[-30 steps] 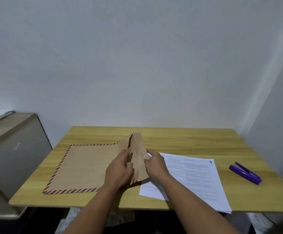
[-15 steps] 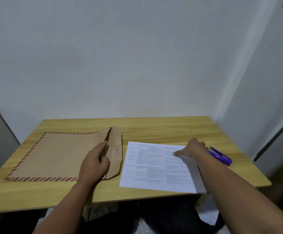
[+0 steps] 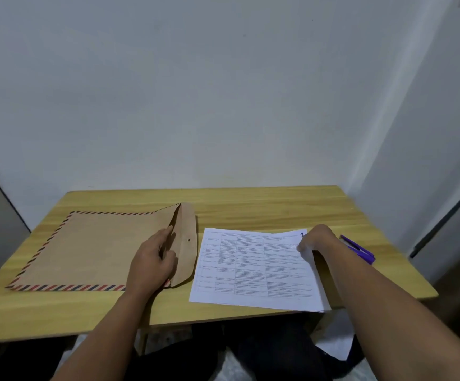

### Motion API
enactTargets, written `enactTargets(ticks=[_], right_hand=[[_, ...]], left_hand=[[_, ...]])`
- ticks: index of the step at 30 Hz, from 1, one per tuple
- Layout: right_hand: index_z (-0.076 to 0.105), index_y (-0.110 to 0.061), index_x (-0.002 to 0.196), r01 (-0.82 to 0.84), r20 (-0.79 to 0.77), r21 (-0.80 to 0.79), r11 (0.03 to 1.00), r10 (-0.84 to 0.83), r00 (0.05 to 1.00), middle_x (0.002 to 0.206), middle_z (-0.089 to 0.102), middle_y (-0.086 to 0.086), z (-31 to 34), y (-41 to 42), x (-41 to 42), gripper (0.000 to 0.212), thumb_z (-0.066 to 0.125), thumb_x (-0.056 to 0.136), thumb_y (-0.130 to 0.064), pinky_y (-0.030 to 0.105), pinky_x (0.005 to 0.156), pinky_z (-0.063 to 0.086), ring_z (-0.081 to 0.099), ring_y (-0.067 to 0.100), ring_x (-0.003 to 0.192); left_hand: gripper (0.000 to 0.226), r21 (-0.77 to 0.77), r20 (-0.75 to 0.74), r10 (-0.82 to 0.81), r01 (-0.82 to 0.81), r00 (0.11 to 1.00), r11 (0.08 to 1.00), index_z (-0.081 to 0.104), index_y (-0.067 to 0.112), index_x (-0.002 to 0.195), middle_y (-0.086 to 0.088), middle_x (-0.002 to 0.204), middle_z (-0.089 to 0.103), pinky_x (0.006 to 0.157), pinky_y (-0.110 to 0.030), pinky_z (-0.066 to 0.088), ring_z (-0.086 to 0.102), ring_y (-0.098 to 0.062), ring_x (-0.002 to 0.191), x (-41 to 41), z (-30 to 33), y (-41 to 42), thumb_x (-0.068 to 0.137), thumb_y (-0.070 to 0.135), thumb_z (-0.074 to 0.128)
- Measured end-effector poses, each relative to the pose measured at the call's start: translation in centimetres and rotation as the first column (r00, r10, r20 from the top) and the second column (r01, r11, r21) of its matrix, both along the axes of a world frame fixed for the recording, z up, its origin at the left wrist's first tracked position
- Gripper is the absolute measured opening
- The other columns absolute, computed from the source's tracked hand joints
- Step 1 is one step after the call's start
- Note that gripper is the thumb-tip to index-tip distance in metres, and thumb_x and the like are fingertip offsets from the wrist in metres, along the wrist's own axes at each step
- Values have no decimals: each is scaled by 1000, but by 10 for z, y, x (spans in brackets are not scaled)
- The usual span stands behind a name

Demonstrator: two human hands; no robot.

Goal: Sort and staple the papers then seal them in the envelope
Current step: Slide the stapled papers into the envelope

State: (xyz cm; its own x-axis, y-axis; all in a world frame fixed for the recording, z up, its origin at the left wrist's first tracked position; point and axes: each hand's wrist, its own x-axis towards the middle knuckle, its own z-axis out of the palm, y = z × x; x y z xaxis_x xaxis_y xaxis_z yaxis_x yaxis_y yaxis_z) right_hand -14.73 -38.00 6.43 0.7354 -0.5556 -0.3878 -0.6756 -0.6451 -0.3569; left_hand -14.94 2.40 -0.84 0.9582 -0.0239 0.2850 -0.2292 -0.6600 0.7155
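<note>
Two hands (image 3: 152,259) (image 3: 316,240) between envelope (image 3: 91,248), papers (image 3: 253,270), stapler (image 3: 358,248).

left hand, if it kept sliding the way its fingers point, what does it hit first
The left hand points up and to the right at the envelope mouth, so it would probably meet the raised flap first, though depth is unclear.

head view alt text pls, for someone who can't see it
A person's left hand holds open the mouth of a brown envelope lying on a wooden table, while the right hand lifts the far right corner of a stack of printed papers beside it. A purple stapler lies just right of that hand.
</note>
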Motion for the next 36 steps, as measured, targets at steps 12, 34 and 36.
enactTargets(ticks=[12, 34, 36], right_hand=[[63, -15, 135, -192, 432, 307, 932, 44, 901, 101, 70, 4, -4, 19, -5, 54, 60, 88, 11, 28, 67, 56, 70, 25, 87], [59, -24, 146, -378, 793, 372, 848, -78, 605, 104, 78, 8, 113, 25, 11, 58, 58, 97, 8, 27, 74, 64, 77, 18, 85], [59, -23, 146, -396, 784, 380, 836, -63, 618, 103, 79, 8, 97, 35, 12, 58, 58, 97, 8, 40, 85, 64, 78, 24, 91]], left_hand=[[64, 14, 1, -2, 2, 1000, 1000, 49, 27, 150, 3, 150, 55, 107, -45, 49, 51, -19, 134, -2, 3, 0, 87, 17, 58], [63, -39, -12, 13, -13, 1000, 999, 49, 27, 150, 4, 152, 53, 112, -42, 44, 48, -17, 138, -5, 8, -3, 89, 16, 57], [62, -32, -12, 15, -15, 1000, 999, 48, 27, 151, 4, 152, 53, 110, -43, 46, 49, -17, 136, -7, 10, -3, 90, 17, 55]])
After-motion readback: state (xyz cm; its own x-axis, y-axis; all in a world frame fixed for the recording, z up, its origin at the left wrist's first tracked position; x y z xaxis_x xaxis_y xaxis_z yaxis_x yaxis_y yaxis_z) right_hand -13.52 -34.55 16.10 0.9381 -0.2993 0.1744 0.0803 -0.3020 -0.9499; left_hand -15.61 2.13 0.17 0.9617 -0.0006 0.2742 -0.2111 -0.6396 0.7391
